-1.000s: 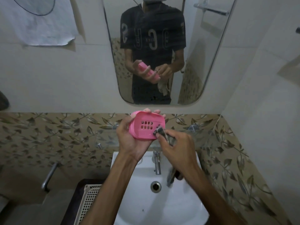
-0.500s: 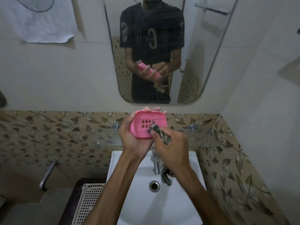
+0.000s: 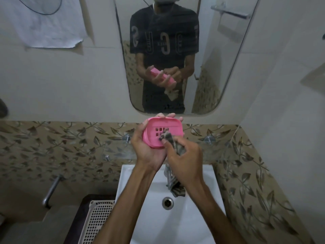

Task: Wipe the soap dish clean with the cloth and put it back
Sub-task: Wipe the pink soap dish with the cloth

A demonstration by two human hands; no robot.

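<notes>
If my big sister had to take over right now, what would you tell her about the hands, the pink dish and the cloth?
Left hand: holds the pink soap dish from below, tilted up over the sink, in front of the mirror.
Right hand: pinches the dark cloth and presses its tip inside the dish, beside the drain holes. The rest of the cloth hangs down near the tap.
Done: dish picked up, wiping under way.
Left: finish wiping the inside and rim, then put the dish back. Where it belongs I cannot tell from here.
</notes>
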